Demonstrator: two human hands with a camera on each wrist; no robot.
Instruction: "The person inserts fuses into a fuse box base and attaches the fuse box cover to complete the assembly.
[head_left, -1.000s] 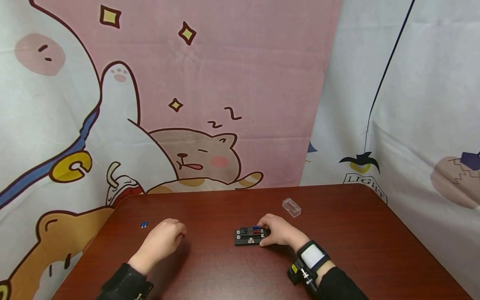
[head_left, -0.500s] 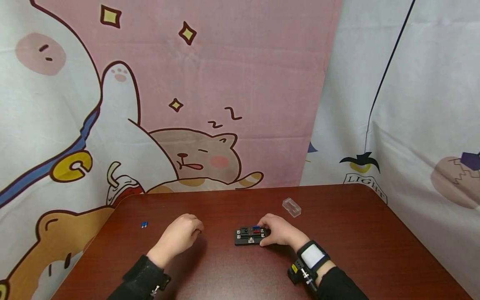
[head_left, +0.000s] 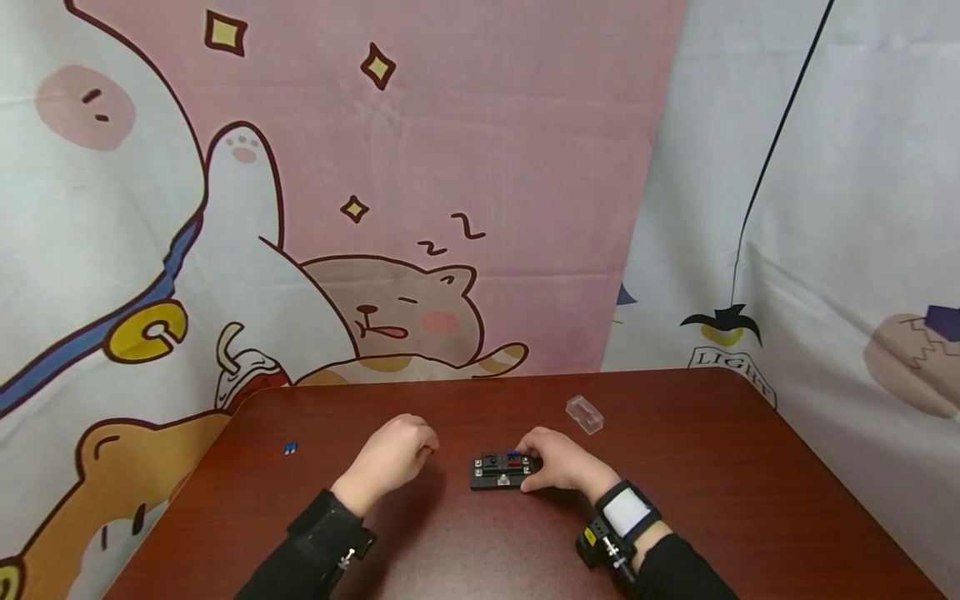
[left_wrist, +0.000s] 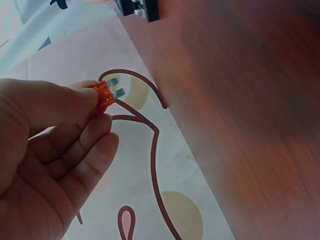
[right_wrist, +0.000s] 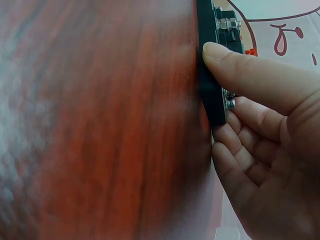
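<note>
My left hand (head_left: 392, 461) is above the table, left of a black fuse block (head_left: 489, 478) and apart from it. In the left wrist view its thumb and fingers pinch an orange-red blade fuse (left_wrist: 103, 96), whose two metal prongs point away from the hand. The head view hides that fuse behind the fingers. My right hand (head_left: 564, 463) grips the right end of the fuse block, which lies flat on the table. Metal screw terminals (right_wrist: 227, 23) show on the block, and a bit of red and blue sits near its right end.
Toward the left of the brown table (head_left: 450, 550) lie small blue pieces (head_left: 290, 448), probably fuses. A clear plastic cover (head_left: 585, 414) lies behind the right hand. A printed cloth (head_left: 487, 167) hangs behind the table's far edge.
My left hand has moved right and slightly away from me, closer to the fuse block. The right hand and the block have stayed in place.
</note>
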